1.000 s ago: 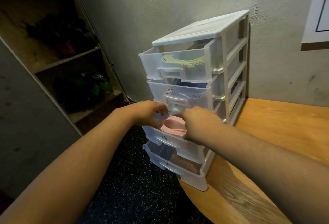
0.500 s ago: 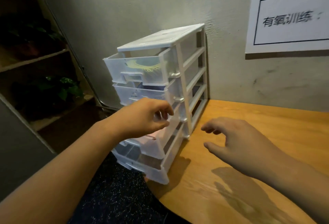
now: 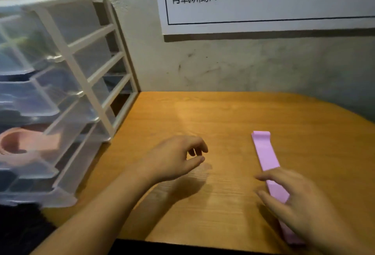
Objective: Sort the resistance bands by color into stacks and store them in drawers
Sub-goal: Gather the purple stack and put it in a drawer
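To lift the pink band [image 3: 265,151] well, the right hand [image 3: 300,200] should pinch it near the middle so it does not flop. Its grip is apart, just over the band. The left hand [image 3: 176,159] hangs loose and empty. The band lies long, flat and thin on the worktop [image 3: 203,117].

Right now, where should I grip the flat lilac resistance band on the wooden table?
Pinch the lilac band across its narrow width near mid-length, from above, with the right hand hovering there. It lies flat on the wooden table, long edges free; a middle grip should balance its ends.
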